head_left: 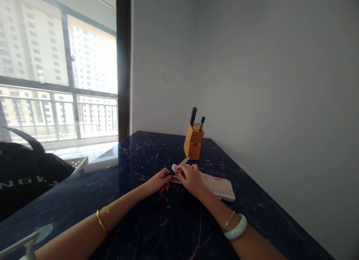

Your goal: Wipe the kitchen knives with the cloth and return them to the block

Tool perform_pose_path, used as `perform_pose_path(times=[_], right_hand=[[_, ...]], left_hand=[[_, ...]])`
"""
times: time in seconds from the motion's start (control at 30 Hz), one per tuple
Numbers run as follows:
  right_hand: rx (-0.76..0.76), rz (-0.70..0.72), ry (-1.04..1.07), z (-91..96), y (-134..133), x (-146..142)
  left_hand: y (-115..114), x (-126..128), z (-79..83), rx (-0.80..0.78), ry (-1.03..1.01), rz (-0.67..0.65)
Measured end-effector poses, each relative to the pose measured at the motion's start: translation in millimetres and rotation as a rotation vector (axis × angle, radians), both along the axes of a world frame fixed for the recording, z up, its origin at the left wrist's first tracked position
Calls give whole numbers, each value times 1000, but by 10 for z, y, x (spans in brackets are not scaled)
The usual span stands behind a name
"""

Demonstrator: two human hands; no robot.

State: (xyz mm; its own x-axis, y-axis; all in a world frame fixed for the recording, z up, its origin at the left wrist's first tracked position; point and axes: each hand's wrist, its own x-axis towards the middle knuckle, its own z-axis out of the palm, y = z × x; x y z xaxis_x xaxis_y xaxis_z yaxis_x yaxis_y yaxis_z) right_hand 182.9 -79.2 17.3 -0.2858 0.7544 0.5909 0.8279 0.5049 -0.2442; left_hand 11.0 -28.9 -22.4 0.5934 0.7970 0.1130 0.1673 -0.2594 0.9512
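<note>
My left hand (160, 180) is closed on the black handle of a knife (182, 163) whose bare blade points up and right. My right hand (191, 179) pinches a pale folded cloth (217, 185) around the blade near the handle. The cloth trails to the right across the dark blue marble table (134, 155). Behind the hands stands a wooden knife block (193, 141) with two black-handled knives in it.
A grey wall runs along the table's right edge. A window with a balcony railing fills the left. A black bag (25, 170) sits at the left beside the table. Something white (19, 247) shows at the bottom left corner.
</note>
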Motion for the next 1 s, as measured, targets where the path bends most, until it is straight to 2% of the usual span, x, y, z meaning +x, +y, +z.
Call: perform_pose_path(times=[0.2, 0.53, 0.83, 1.0], right_hand=[[-7, -177, 135, -55, 151, 153], [10, -14, 38, -30, 62, 67], [-10, -279, 214, -50, 186, 225], [-2, -333, 247, -61, 206, 249]], left_hand=[[-28, -7, 28, 0, 0, -16], [-56, -14, 73, 42, 20, -2], [-65, -32, 68, 56, 49, -3], [-21, -25, 24, 71, 69, 8]])
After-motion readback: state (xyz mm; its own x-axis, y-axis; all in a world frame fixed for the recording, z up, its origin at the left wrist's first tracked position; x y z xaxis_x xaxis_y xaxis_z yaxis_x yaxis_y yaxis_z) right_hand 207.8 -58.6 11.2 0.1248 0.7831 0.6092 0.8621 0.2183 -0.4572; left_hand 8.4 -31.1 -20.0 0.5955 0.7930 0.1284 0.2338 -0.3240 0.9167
